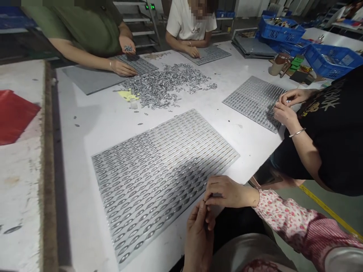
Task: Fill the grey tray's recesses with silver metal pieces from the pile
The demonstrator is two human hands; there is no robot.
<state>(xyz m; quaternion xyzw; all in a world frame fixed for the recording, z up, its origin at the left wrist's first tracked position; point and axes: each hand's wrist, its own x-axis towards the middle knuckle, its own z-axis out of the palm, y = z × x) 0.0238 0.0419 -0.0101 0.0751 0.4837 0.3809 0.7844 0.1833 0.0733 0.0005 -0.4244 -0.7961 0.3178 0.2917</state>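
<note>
My right hand (222, 192), in a pink floral sleeve, is by the near right edge of a large grey board (218, 145). Its fingers are bent together, and their tips meet those of my left hand (199, 232). The left hand is closed, palm up, with its thumb against the fingers; whatever lies between the fingertips is too small or hidden to name. Rows of small pointed-oval metal pieces (138, 207) cover the board's left and near parts. Toward the far right, the rows look flatter and paler.
Beyond the board lies a heap of loose metal pieces (170, 81) beside a yellow scrap (127, 95). Three co-workers handle similar boards (252, 99) around the table. Blue crates (329, 60) and a mug (279, 64) stand at the back right.
</note>
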